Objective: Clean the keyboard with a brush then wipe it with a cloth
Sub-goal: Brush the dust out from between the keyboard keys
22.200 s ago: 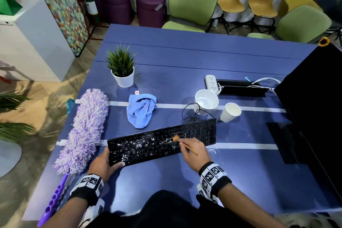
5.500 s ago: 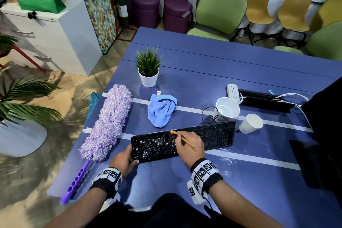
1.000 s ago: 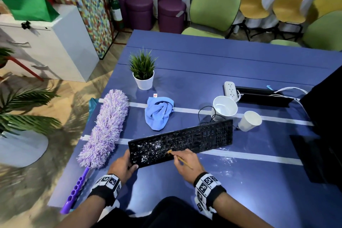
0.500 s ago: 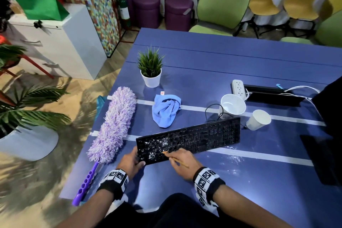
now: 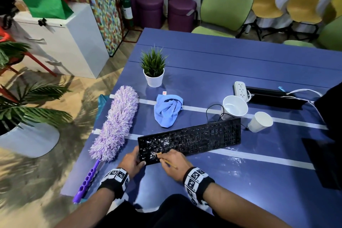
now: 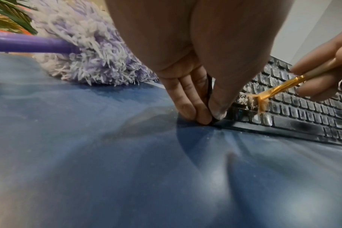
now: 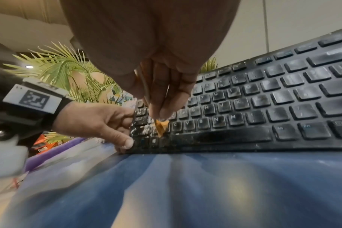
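The keyboard (image 5: 190, 139) lay slightly askew on the near part of the blue desk (image 5: 240, 65); white powder remained thick on the keys at its left end, while the keys toward the right end looked largely clear, save a faint film seen in the right wrist view; brushing was therefore judged well advanced but unfinished, and the wiping step not yet begun. The right hand (image 5: 174, 163) pinched a small brush (image 6: 277, 89) between thumb and curled fingers (image 7: 174, 98), its orange bristles bent against the powdered keys near the lower left corner. The left hand (image 5: 130, 161) gripped the keyboard's left edge, fingers beneath and thumb (image 6: 219, 106) on top, steadying it. The blue cloth (image 5: 167, 110) lay crumpled on the desk beyond the keyboard, untouched and apart from it; loose powder had scattered on the desk surface just before the keyboard's right half, and would, in this inspector's judgement, also want wiping.

Other items: a purple fluffy duster (image 5: 115, 126) lay just left of the keyboard, close by the left hand; a potted plant (image 5: 154, 68) stood behind the cloth; two white paper cups (image 5: 235, 105) lay tipped behind the keyboard's right end, near its cable; a power strip (image 5: 240, 89) lay further back. Nothing obstructed the reach to the cloth.
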Motion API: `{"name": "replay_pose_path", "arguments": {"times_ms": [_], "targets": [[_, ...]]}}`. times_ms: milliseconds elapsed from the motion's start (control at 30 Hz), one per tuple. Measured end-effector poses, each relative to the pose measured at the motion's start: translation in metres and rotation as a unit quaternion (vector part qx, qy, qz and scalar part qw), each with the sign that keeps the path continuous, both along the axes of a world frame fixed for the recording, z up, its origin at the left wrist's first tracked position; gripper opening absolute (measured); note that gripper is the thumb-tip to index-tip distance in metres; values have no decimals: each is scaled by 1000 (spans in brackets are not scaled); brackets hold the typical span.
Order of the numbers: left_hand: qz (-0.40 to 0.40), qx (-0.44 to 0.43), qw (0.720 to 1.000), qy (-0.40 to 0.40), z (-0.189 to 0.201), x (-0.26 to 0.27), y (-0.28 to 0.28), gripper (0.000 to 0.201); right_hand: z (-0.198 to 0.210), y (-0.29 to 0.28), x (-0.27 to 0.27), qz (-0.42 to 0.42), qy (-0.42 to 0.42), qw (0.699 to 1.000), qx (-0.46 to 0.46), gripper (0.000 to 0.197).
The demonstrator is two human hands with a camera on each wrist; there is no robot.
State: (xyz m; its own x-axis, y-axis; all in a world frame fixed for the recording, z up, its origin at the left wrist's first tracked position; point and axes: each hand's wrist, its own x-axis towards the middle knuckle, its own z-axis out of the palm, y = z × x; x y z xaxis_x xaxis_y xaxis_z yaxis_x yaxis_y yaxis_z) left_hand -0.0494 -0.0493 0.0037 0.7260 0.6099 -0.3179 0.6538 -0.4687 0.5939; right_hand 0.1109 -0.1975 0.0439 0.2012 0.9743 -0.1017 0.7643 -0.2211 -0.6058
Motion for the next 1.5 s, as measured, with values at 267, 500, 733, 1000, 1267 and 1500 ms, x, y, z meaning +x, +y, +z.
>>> {"name": "replay_pose_path", "arguments": {"times_ms": [267, 500, 733, 1000, 1267, 1500], "targets": [[18, -1, 1000, -4, -7, -2, 0, 61, 6, 8, -7, 28, -3, 1000, -1, 33], [14, -9, 1000, 9, -14, -2, 5, 65, 1, 33, -39, 94, 9, 995, -17, 30], [22, 71, 995, 71, -13, 1, 2, 62, 10, 11, -13, 23, 23, 998, 50, 27], [14, 94, 991, 91, -11, 3, 2, 63, 7, 3, -2, -42, 36, 998, -7, 20], [48, 19, 998, 36, -6, 3, -2, 61, 10, 5, -6, -49, -16, 999, -2, 21], [36, 42, 998, 42, -6, 4, 0, 53, 7, 6, -6, -30, -11, 999, -27, 25]]}}
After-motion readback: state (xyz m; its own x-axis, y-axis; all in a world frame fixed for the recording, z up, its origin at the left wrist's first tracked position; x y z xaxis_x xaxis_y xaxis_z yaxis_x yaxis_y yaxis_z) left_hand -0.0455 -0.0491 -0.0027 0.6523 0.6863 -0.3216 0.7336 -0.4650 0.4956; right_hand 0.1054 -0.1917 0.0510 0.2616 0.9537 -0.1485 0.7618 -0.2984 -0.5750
